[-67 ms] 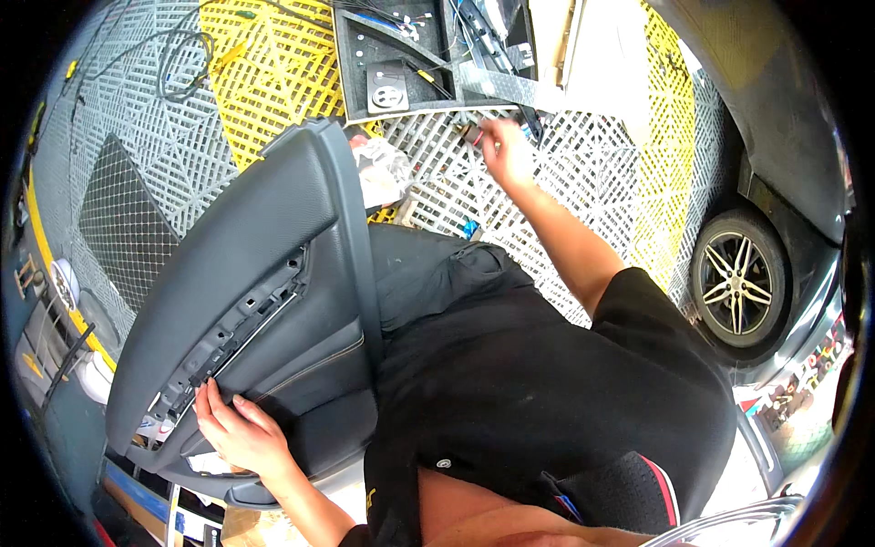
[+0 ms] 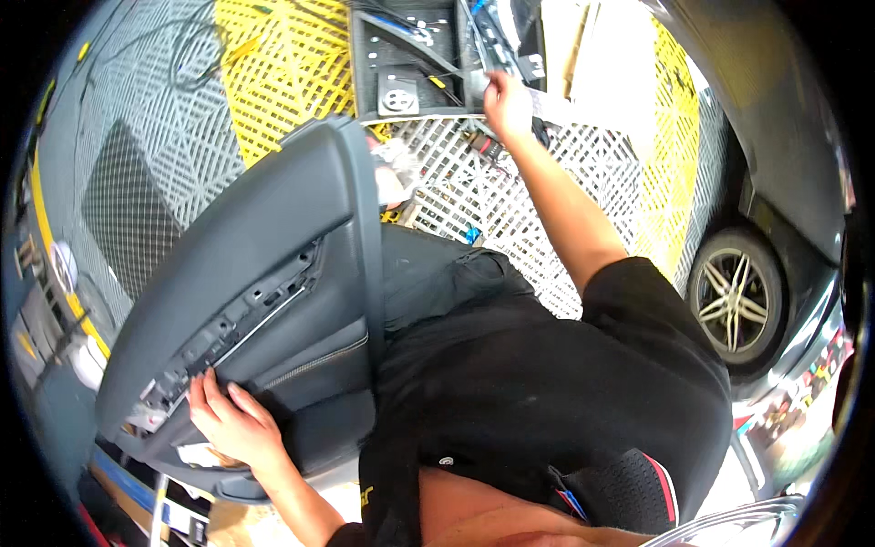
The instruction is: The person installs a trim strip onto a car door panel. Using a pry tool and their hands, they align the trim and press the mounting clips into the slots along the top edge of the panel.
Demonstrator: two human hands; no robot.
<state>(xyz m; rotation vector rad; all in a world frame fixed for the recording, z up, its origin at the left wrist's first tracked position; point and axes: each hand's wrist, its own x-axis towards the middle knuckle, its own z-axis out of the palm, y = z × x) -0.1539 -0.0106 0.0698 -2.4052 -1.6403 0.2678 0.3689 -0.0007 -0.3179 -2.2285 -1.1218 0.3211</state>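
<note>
A dark grey car door panel (image 2: 246,219) leans against my lap at the left, with a long slot of clips and brackets (image 2: 237,319) along its middle. My left hand (image 2: 235,424) rests on the panel, fingers stretched out and slightly apart, tips at the lower end of that slot. Over the front edge of a black compartment tray (image 2: 419,116) is my right hand (image 2: 509,108), fingers bent toward the tools (image 2: 497,41) in its right section. Blur and the hand's angle hide whether it grips anything. Below it on the floor lies a dark tool with a red ring (image 2: 485,143).
Beside the tray lies white sheet material (image 2: 615,68). A crumpled clear bag (image 2: 396,173) is between panel and tray. A car wheel (image 2: 735,292) stands at the right. Cables (image 2: 196,55) and a dark mesh mat (image 2: 128,210) lie on the grated floor at the left.
My right hand has moved up from the red-ringed tool on the floor to the tray. The whole view has shifted slightly. My left hand stays on the door panel.
</note>
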